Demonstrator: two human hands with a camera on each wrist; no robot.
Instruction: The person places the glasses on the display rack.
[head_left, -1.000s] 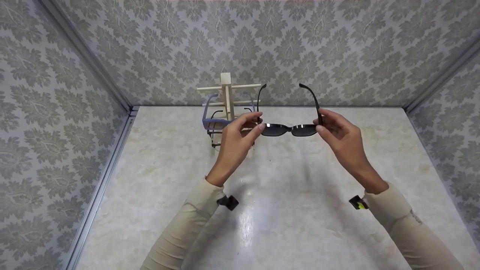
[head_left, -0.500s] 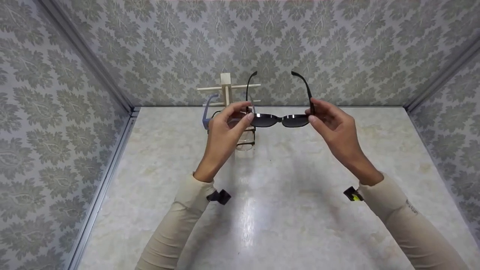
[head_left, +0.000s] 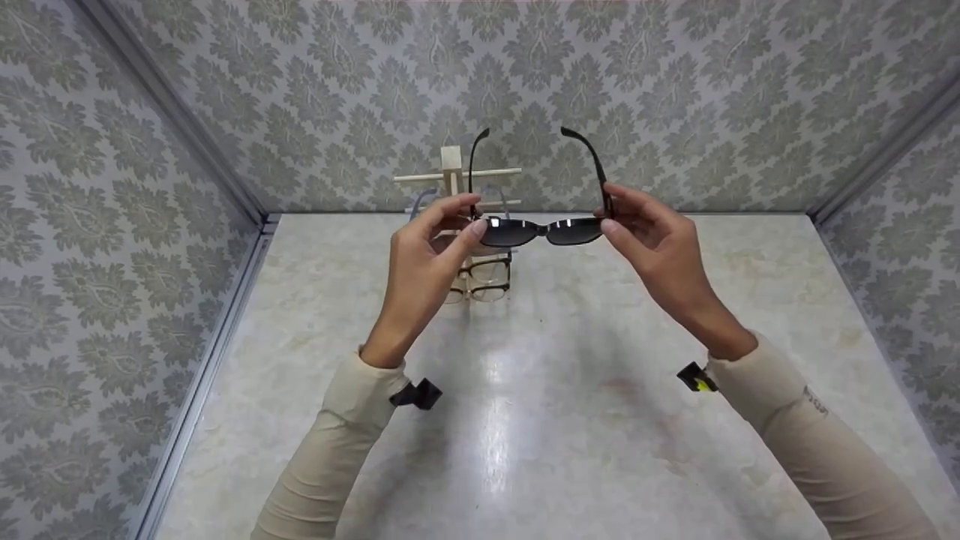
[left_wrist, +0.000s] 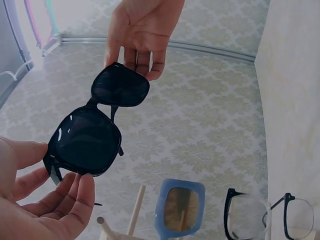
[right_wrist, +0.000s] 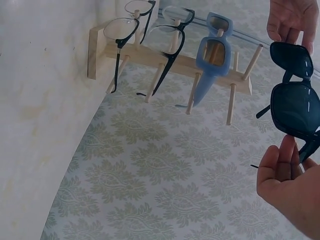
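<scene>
Black sunglasses with dark lenses are held level in the air, temples unfolded and pointing away toward the back wall. My left hand pinches their left end between thumb and fingers. At the right end, near the hinge, my right hand pinches the frame the same way. Behind the left hand stands a wooden glasses rack, partly hidden by it in the head view. The right wrist view shows the sunglasses beside the rack's top pegs.
On the rack hang blue-framed sunglasses and, below them, two pairs of clear-lens glasses, an upper pair and a lower pair. The marbled tabletop ends at a patterned back wall. Patterned panels stand on both sides.
Both hands have carried the black sunglasses leftward and up in the head view, so they now overlap the rack. The lower clear-lens glasses show more than before.
</scene>
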